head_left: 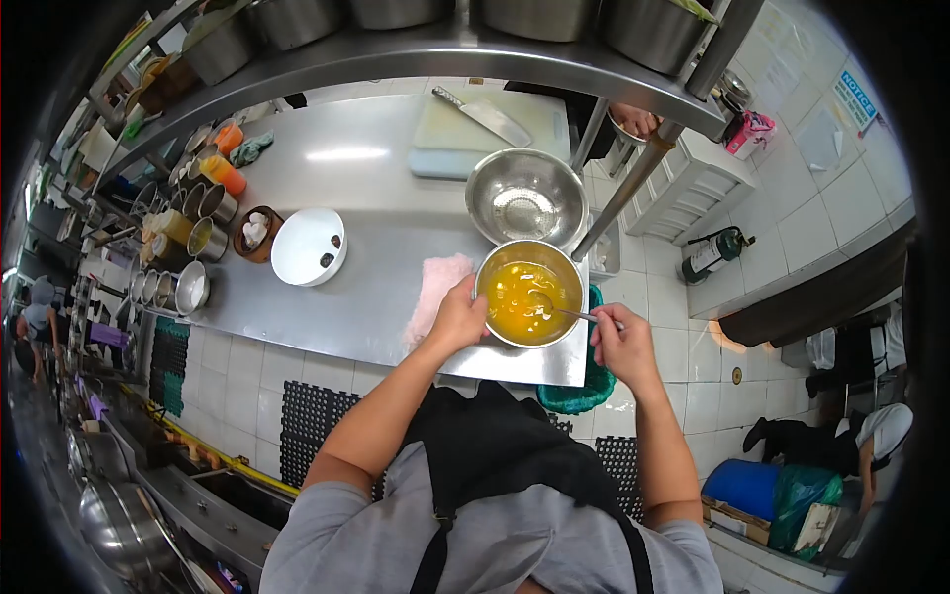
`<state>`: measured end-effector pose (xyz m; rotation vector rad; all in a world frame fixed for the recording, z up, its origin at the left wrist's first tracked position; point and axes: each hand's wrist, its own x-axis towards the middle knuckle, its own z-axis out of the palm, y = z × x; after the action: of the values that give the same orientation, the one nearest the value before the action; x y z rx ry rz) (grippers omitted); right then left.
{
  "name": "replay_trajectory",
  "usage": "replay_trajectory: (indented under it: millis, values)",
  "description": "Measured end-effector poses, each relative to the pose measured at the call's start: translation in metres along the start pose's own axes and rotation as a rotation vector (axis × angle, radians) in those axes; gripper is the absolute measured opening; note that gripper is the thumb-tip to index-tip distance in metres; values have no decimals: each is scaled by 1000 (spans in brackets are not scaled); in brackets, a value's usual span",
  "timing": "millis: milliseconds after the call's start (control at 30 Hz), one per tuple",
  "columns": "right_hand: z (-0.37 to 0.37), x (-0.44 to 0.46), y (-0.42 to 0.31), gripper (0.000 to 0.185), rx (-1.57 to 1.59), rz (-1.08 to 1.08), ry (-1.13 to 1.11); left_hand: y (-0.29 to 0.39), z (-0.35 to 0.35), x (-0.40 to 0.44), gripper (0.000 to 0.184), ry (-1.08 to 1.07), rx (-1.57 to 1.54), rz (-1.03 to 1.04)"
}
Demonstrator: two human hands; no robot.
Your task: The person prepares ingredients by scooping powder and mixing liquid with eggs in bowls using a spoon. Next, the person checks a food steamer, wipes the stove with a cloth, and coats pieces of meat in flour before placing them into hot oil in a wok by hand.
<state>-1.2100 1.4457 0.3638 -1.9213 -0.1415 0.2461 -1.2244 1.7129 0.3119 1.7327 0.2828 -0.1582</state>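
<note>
A metal bowl (484, 322) of yellow liquid (520, 315), which looks like beaten egg, is at the table's front right corner. My left hand (461, 319) grips its left rim, thumb at the edge. My right hand (621, 343) is closed around the handle of a metal spoon (576, 314); its head dips into the liquid and is partly hidden. Just behind stands a perforated metal colander (526, 193). Beside my left hand lies a pink cloth (438, 287). Farther left is a white bowl (300, 245) with two dark pieces inside.
A cleaver (500, 123) lies on cutting boards (435, 139) at the back. Metal containers and a bottle of orange sauce (224, 175) line the left end. A steel shelf (435, 56) with pots runs overhead. A green-lined bin (579, 393) is below right. Other people are nearby.
</note>
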Motion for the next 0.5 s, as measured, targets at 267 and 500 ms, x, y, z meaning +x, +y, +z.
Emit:
replay_trajectory:
  millis: [267, 500]
  values:
    - [-8, -4, -3, 18, -102, -36, -43, -3, 6, -2, 44, 74, -3, -11]
    - [14, 7, -1, 16, -57, -106, 26, 7, 4, -3, 47, 43, 49, 7]
